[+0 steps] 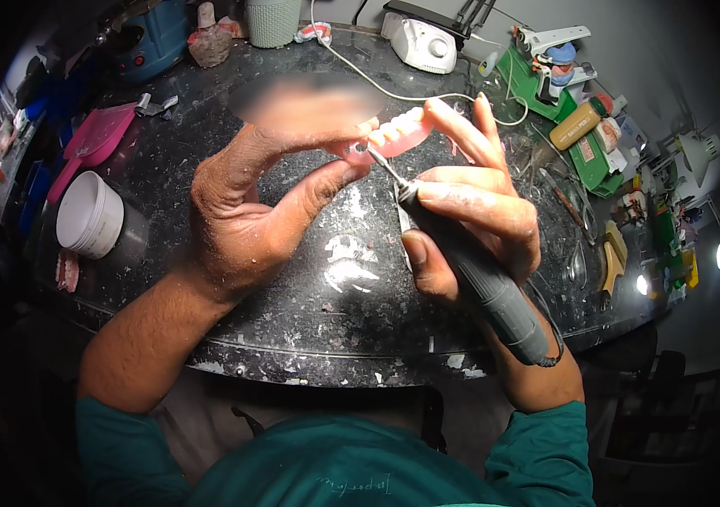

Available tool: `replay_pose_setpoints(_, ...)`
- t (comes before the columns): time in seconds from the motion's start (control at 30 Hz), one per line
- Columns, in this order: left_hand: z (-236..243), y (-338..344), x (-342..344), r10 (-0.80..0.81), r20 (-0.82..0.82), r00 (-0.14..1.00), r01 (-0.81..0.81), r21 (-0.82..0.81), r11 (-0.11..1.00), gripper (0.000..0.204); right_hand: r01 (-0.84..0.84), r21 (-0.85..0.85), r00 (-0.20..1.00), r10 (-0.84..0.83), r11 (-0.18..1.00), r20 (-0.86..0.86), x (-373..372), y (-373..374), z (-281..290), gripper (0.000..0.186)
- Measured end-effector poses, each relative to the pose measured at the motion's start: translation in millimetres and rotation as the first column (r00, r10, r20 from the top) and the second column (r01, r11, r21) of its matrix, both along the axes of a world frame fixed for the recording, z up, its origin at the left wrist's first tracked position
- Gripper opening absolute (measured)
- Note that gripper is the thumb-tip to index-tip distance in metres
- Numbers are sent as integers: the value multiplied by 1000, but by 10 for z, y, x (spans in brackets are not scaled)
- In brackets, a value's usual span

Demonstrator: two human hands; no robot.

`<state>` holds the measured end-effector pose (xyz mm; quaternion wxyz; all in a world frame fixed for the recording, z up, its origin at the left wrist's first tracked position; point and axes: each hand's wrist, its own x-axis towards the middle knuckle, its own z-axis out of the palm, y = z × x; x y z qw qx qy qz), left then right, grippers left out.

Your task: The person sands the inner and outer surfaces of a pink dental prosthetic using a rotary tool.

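Observation:
My left hand (pixel 250 211) pinches a pink denture (pixel 402 138) with cream teeth above the middle of the worktop. Part of its upper fingers is blurred. My right hand (pixel 482 211) grips a dark grey rotary handpiece (pixel 478 283), whose thin metal bit rests at the denture's left part, close to my left thumb. Raised fingers of my right hand reach to the denture's right end. A cord hangs from the back of the handpiece.
On the speckled dark worktop (pixel 301 329) are a white tub (pixel 90 213) and pink tray (pixel 90 135) at left, a white control box (pixel 423 42) and cord behind, and green trays (pixel 529 80), a yellow bottle (pixel 571 127), brush (pixel 612 262) and metal tools at right.

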<state>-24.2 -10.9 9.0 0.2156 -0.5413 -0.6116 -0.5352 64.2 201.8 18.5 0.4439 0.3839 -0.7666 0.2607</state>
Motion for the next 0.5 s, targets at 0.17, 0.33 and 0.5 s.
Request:
replay_pose_setpoints(0.17,-21,-22,-4,7,4,1000,-7,-20,1000,25,6,-23,1000,-6,1000,9,-6,-20,-13,41)
replay_pose_setpoints(0.33,-5,-11,1,8,0,1000,-8,-10,1000,26,-3,-24,1000,3,1000,-7,-15,-20,-23,43)
replay_pose_setpoints(0.5,28,-24,0,37,-49,998,-38,-25,999,27,5,-11,1000,-5,1000,-8,-15,-27,-24,42)
